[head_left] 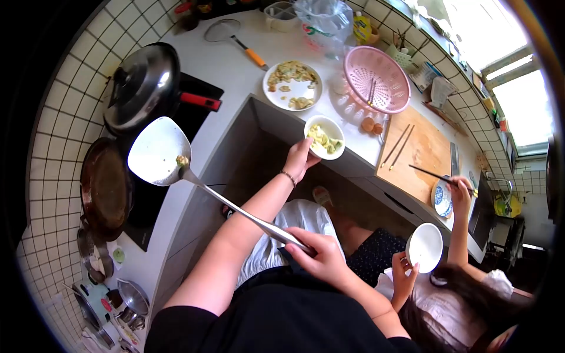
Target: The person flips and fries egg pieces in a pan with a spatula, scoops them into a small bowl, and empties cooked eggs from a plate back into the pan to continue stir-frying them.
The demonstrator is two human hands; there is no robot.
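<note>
My left hand [298, 157] is closed on the rim of a small white bowl [338, 154] with pale yellow-green food [322, 140] in it, held out near the counter's front edge. In my right hand [318, 259], wrapped round the handle end, is a long metal spatula [154, 147]. Its wide blade reaches left over the stove, with a few food bits stuck near the neck. Just beyond the bowl, a white plate [288, 103] on the counter carries pieces of browned, egg-like food [293, 72].
A lidded pan [144, 88] with a red handle sits on the black stove, near a dark pan [106, 188]. Behind are a strainer [250, 54], a pink colander [376, 76] and a cutting board [412, 156] with chopsticks. At right, another person holds a white bowl [424, 247] and chopsticks [432, 172].
</note>
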